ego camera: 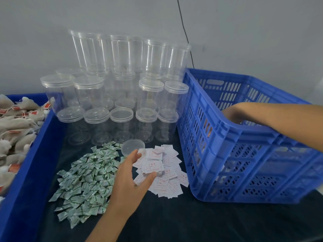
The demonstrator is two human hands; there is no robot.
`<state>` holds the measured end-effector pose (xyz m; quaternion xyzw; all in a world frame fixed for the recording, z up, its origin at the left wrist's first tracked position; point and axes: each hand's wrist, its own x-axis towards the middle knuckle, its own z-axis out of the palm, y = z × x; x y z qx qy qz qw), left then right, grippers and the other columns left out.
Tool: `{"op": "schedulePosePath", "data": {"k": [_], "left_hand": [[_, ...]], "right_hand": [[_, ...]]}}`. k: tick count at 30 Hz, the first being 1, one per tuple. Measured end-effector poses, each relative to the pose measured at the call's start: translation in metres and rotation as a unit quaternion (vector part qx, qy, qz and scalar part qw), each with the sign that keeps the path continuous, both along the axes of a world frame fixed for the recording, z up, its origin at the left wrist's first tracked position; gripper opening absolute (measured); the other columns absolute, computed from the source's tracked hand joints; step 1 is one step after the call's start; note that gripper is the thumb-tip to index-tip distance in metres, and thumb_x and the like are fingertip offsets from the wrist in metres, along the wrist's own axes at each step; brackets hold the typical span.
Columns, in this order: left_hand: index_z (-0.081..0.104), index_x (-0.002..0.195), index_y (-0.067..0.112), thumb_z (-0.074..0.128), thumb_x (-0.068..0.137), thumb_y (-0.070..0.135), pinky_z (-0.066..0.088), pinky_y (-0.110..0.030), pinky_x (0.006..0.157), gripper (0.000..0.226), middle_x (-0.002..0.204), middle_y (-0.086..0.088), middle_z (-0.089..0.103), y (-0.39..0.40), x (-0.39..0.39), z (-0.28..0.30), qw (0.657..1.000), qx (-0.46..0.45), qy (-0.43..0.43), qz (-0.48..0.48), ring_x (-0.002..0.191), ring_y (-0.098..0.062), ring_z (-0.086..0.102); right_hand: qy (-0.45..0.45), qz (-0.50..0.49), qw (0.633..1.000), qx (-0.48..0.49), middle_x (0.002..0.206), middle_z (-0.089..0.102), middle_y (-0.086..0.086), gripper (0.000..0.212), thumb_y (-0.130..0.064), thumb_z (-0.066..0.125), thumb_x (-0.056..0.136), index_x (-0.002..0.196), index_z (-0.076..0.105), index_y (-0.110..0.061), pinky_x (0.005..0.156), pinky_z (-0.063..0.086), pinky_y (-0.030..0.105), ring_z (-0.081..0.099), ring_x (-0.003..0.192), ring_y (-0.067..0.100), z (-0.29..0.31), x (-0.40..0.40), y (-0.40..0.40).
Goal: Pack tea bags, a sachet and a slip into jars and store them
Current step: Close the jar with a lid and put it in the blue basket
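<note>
Your left hand [130, 179] is open, fingers spread and relaxed, and it hovers over the near left edge of the pile of slips [162, 170]; it grips nothing. At 12 o'clock from its fingertips a loose clear lid [132, 147] lies on the dark counter [192, 222], touching the pile. The slips are white with red print; the writing is too small to read. At 9 o'clock from the hand lies the heap of sachets [87, 180], small, green and white, their print unreadable.

Your right hand [232, 114] reaches down into the blue crate [244, 140] at 2 o'clock; the crate wall hides its fingers, so I cannot tell how they lie.

At 12 o'clock, behind the lid, stand the clear jars [122, 95], stacked in rows, most with lids on. At 10 o'clock, in a blue tray [26, 180], lie the tea bags [15, 123], beige pouches with red tags.
</note>
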<state>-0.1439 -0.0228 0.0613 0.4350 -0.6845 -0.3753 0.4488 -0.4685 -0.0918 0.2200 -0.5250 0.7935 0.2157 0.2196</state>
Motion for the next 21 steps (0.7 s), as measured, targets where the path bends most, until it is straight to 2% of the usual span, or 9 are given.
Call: {"op": "schedulePosePath", "data": {"k": [2, 4, 6, 9, 12, 14, 16, 18, 21], "left_hand": [[0.030, 0.120, 0.056, 0.064, 0.067, 0.054, 0.025, 0.006, 0.087, 0.063, 0.126, 0.030, 0.045, 0.001, 0.001, 0.001, 1.000, -0.002, -0.002, 0.000, 0.119, 0.015, 0.039], [0.030, 0.120, 0.056, 0.065, 0.068, 0.053, 0.025, 0.006, 0.087, 0.063, 0.126, 0.029, 0.045, 0.001, 0.002, 0.001, 1.000, -0.004, -0.005, 0.002, 0.121, 0.013, 0.039], [0.029, 0.121, 0.056, 0.068, 0.073, 0.047, 0.027, 0.006, 0.084, 0.063, 0.127, 0.028, 0.046, 0.002, 0.005, 0.001, 1.000, -0.005, -0.005, 0.008, 0.122, 0.009, 0.040], [0.028, 0.126, 0.054, 0.072, 0.080, 0.035, 0.030, 0.000, 0.088, 0.067, 0.128, 0.027, 0.047, 0.003, 0.011, -0.001, 1.000, -0.007, -0.009, 0.014, 0.124, 0.007, 0.041], [0.030, 0.134, 0.046, 0.071, 0.081, 0.036, 0.029, -0.005, 0.092, 0.068, 0.128, 0.028, 0.047, 0.002, 0.019, -0.001, 1.000, -0.010, -0.022, 0.020, 0.123, 0.009, 0.040], [0.034, 0.138, 0.038, 0.071, 0.082, 0.035, 0.029, 0.001, 0.089, 0.068, 0.128, 0.026, 0.048, 0.001, 0.024, 0.000, 0.999, -0.014, -0.031, 0.025, 0.121, 0.013, 0.040], [0.036, 0.141, 0.032, 0.072, 0.083, 0.031, 0.028, 0.005, 0.087, 0.068, 0.127, 0.023, 0.050, -0.002, 0.029, 0.001, 0.999, -0.012, -0.032, 0.031, 0.118, 0.017, 0.039], [0.037, 0.141, 0.028, 0.072, 0.083, 0.028, 0.028, 0.005, 0.086, 0.067, 0.127, 0.020, 0.051, -0.004, 0.033, 0.002, 0.999, -0.012, -0.031, 0.040, 0.119, 0.014, 0.041], [0.039, 0.138, 0.033, 0.071, 0.083, 0.028, 0.032, 0.001, 0.087, 0.064, 0.126, 0.020, 0.052, -0.004, 0.038, 0.004, 0.998, -0.016, -0.021, 0.055, 0.119, 0.014, 0.041]], "right_hand": [[-0.020, 0.013, 0.999, 0.028, 0.113, 0.060, 0.002, 0.030, -0.016, 0.045, 0.106, 0.130, 0.052, 0.000, 0.078, 0.053, 0.031, 0.056, 0.113, 0.027, 0.005, 0.002, 0.002], [-0.040, -0.010, 0.999, 0.016, 0.092, 0.058, -0.008, 0.015, -0.019, 0.051, 0.104, 0.097, 0.062, -0.011, 0.055, 0.052, 0.019, 0.061, 0.085, 0.013, 0.010, 0.004, 0.004], [-0.042, 0.013, 0.999, -0.018, 0.088, 0.058, -0.011, 0.020, -0.017, 0.056, 0.102, 0.084, 0.058, -0.025, 0.050, 0.050, 0.017, 0.058, 0.074, 0.006, 0.020, 0.012, 0.007], [-0.040, 0.025, 0.994, -0.100, 0.110, 0.059, -0.010, 0.016, -0.019, 0.053, 0.102, 0.110, 0.059, -0.031, 0.079, 0.056, 0.030, 0.061, 0.097, 0.012, 0.041, 0.015, 0.008], [0.036, 0.046, 0.977, -0.207, 0.149, 0.047, 0.003, 0.043, -0.021, 0.051, 0.102, 0.145, 0.047, -0.022, 0.108, 0.040, 0.040, 0.047, 0.132, 0.026, 0.075, 0.019, 0.018], [0.025, 0.036, 0.942, -0.332, 0.146, 0.051, 0.008, 0.041, -0.019, 0.054, 0.100, 0.141, 0.053, -0.017, 0.109, 0.035, 0.036, 0.048, 0.131, 0.028, 0.098, 0.029, 0.027], [-0.050, 0.015, 0.893, -0.447, 0.128, 0.063, 0.011, 0.036, -0.020, 0.056, 0.098, 0.133, 0.060, -0.017, 0.104, 0.042, 0.037, 0.061, 0.112, 0.027, 0.118, 0.053, 0.037], [-0.121, 0.026, 0.834, -0.538, 0.105, 0.067, 0.003, 0.031, -0.023, 0.057, 0.096, 0.125, 0.065, -0.020, 0.089, 0.046, 0.033, 0.064, 0.084, 0.016, 0.130, 0.090, 0.042], [-0.181, 0.097, 0.763, -0.613, 0.083, 0.063, -0.012, 0.023, -0.027, 0.057, 0.092, 0.111, 0.070, -0.024, 0.079, 0.045, 0.026, 0.062, 0.082, 0.012, 0.124, 0.158, 0.030]]}}
